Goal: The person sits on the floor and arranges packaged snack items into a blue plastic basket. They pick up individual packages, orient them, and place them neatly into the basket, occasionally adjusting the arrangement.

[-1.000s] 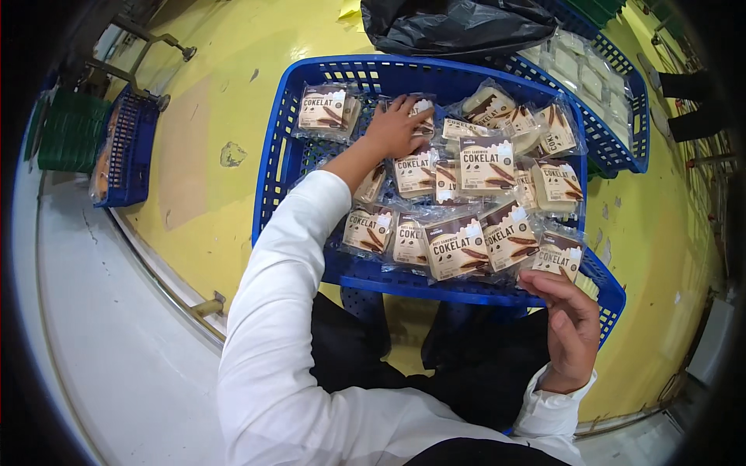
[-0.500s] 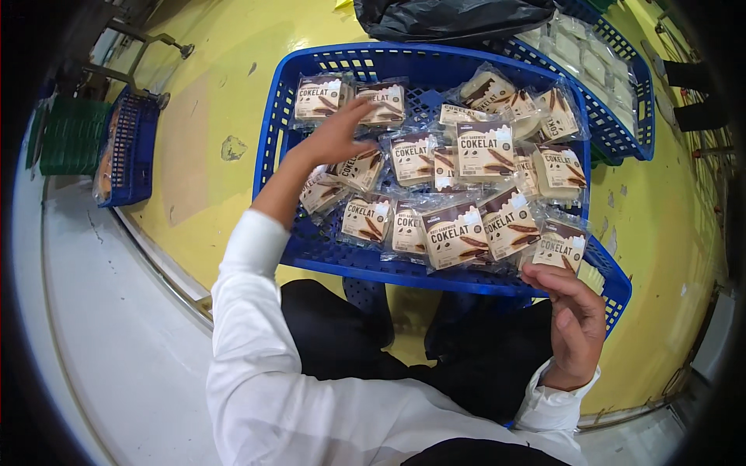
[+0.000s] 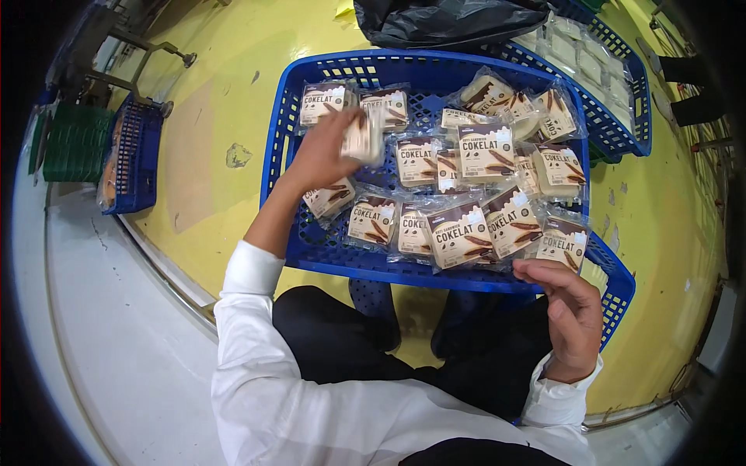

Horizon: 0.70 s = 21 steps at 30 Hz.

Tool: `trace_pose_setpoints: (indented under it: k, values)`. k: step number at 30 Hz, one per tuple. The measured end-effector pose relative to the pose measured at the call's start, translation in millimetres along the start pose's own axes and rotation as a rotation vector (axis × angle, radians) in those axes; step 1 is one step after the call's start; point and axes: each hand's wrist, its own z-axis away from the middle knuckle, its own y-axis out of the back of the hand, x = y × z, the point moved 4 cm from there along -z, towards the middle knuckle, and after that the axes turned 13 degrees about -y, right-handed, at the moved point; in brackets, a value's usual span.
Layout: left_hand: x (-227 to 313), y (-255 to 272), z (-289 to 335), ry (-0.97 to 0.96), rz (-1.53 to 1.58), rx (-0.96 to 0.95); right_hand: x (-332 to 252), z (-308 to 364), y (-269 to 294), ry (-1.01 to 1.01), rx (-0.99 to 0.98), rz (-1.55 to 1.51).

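My left hand (image 3: 326, 154) grips a wrapped sandwich bread (image 3: 362, 141), blurred and tilted, above the left side of a blue crate (image 3: 342, 264). Packs of the same kind, in clear film with a brown-and-cream label, lie around it. Two upright-facing packs (image 3: 325, 102) sit in the far left corner behind this hand. Near the crate's front right corner is my right hand (image 3: 571, 314), its fingers bent and the thumb apart, holding nothing. The closest thing to its fingertips is a pack (image 3: 561, 242) at the front right of the pile.
A black plastic bag (image 3: 451, 23) lies beyond the crate. Behind on the right stands another blue crate (image 3: 639, 116) of pale wrapped packs. Part of a further blue crate (image 3: 618, 291) shows beside my right hand. At far left are a blue basket (image 3: 140, 163) and green crates (image 3: 74, 144).
My left hand has picked up a sandwich bread pack from the left of the pile and lifted it towards the far left packs. My right hand has barely moved.
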Motion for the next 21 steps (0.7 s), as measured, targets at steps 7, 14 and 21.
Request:
trace_pose_setpoints:
  k: [7,14,21]
  values:
    - [-30.0,-22.9,-36.1,0.426,-0.379,-0.127,-0.1,0.0,-6.1,-0.001,-0.045,-0.005]
    - [-13.1,-25.0,-52.3,0.429,-0.436,-0.032,2.4,-1.2,-2.2,-0.004,-0.026,-0.014]
    - [-5.2,-58.0,-76.5,0.227,-0.577,-0.231,0.9,0.1,-4.0,-0.004,-0.038,-0.008]
